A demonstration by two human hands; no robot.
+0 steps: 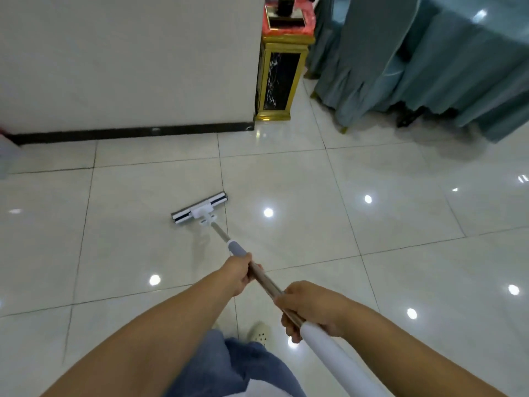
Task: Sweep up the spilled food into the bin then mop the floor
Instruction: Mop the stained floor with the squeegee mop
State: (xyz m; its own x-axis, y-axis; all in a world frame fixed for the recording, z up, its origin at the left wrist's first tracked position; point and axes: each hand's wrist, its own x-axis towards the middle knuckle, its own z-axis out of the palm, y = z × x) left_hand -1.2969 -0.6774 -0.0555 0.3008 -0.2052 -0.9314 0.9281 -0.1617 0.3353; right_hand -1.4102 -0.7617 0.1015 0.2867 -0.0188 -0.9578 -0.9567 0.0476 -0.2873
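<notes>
Both hands grip the steel-and-white mop handle [264, 285]: left hand [239, 275] lower, right hand [307, 308] nearer its white end. The flat white mop head [200, 212] lies on the glossy white tiled floor [372, 239], well apart from the gold-framed black marble bin [282, 78] at the wall corner

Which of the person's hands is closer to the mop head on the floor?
Left. The left hand grips the pole lower down, closer to the mop head; the right hand grips farther up, by the white handle.

The mop [200, 210] is white with a silver pole and grey collar. Cream floor tiles [400, 196] carry thin dark lines. At twelve o'clock, the bin [282, 78] is gold with white-veined black panels.
</notes>
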